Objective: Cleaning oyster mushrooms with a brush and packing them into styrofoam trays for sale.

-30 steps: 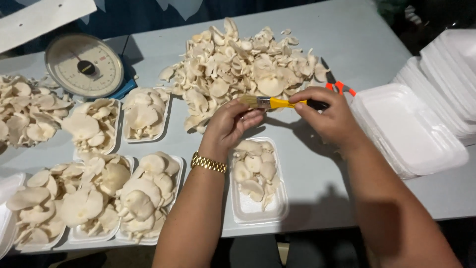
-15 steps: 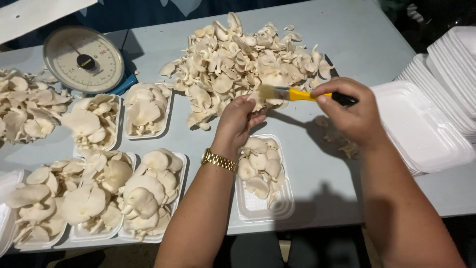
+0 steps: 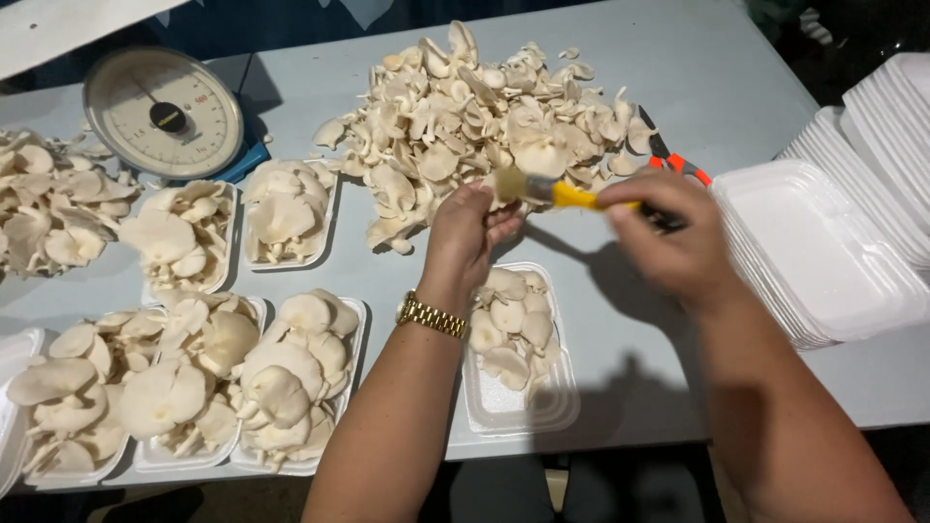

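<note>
While the half-filled foam tray (image 3: 518,387) sits nearest on the table (image 3: 756,68), the left hand (image 3: 468,237) pinches a light, fragile mushroom (image 3: 504,186) by its stem side; the right hand (image 3: 668,232) grips a yellow-handled brush (image 3: 562,194) before the loose pile (image 3: 484,116).

Dial scale (image 3: 163,114), stacked foam trays (image 3: 852,223)

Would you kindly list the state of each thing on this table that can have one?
left hand: holds a mushroom, partly hidden by the fingers
right hand: grips the yellow-handled brush
tray under the hands: partly filled
trays at left: heaped full
foam tray stack: empty
scale: nothing on it
scissors: lying flat, blades closed
</note>
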